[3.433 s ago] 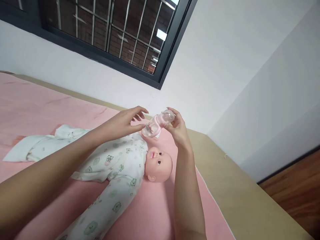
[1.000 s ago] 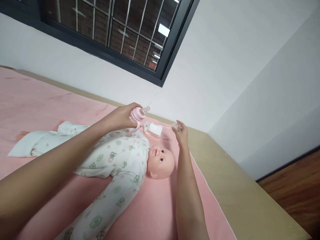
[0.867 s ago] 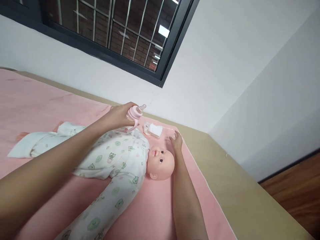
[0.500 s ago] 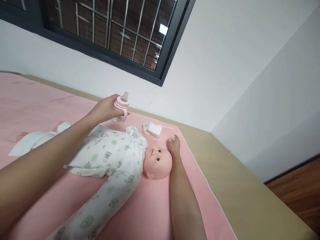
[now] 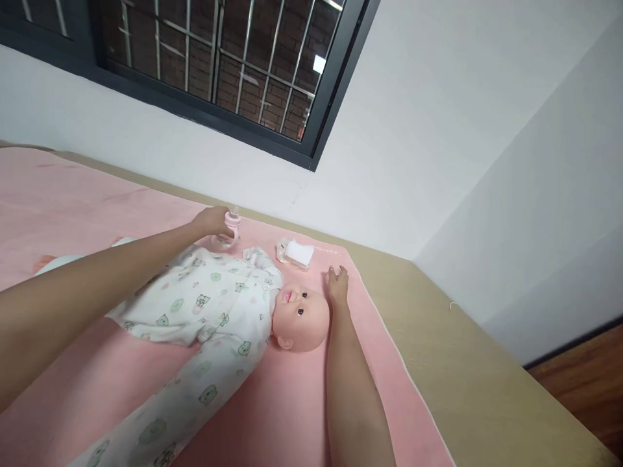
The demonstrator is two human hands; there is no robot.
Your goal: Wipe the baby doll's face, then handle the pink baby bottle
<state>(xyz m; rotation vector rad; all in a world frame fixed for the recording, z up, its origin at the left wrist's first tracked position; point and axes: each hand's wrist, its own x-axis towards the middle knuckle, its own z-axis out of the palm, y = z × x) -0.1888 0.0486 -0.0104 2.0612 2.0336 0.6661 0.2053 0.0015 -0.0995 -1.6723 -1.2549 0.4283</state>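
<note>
My left hand (image 5: pixel 213 222) is closed around a pink-collared baby bottle (image 5: pixel 232 220) with a clear nipple and a pink handle. The bottle is near the mat's far edge, beyond the doll's body. A baby doll (image 5: pixel 300 318) in a white, bear-print top (image 5: pixel 204 295) lies on its back, head to the right. Just past the doll's head, my right hand (image 5: pixel 339 285) rests low over the mat. Its curled fingers hold a small clear cap (image 5: pixel 337 272), partly hidden by them.
A pink mat (image 5: pixel 272 408) covers much of the wooden surface (image 5: pixel 438 363). An opened clear packet with a white pad (image 5: pixel 298 253) lies between the hands. Behind rises a white wall (image 5: pixel 384 162) with a dark-framed, barred window (image 5: pixel 311 152).
My left hand has lowered the bottle towards the mat and slightly left. The right hand stays beside the doll's head with the clear cap. The view has shifted a little.
</note>
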